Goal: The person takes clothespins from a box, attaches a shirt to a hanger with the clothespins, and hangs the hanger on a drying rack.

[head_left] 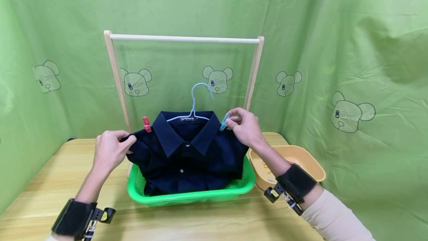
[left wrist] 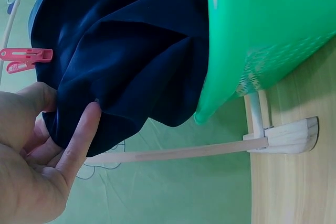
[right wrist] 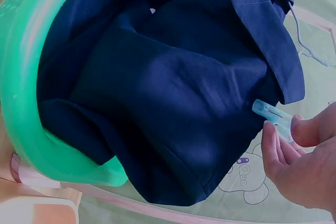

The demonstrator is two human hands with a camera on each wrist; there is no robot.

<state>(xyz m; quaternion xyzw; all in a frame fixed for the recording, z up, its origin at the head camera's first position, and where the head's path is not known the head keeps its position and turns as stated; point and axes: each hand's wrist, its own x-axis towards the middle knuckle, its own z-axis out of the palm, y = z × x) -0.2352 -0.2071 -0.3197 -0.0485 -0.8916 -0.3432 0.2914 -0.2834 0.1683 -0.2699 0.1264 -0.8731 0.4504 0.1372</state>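
Observation:
A dark navy shirt [head_left: 187, 159] with a collar and buttons hangs on a light blue wire hanger [head_left: 194, 112], its lower part down in the green basket [head_left: 190, 198]. My left hand [head_left: 112, 150] pinches the shirt's shoulder at the left, thumb and fingers on the cloth. Beside it a red clothespin [head_left: 147, 124] is clipped on the shoulder seam. My right hand [head_left: 245, 125] pinches a blue clothespin [head_left: 224, 122] at the other shoulder, close to the collar. In the right wrist view, the tip of this clothespin overlaps the shirt's edge.
A wooden rack with a white rod [head_left: 184, 39] stands behind the basket. At the right, an orange tub [head_left: 307, 159] holds several small items, partly hidden by my right forearm. Green curtain [head_left: 384, 66] surrounds the wooden table [head_left: 53, 170].

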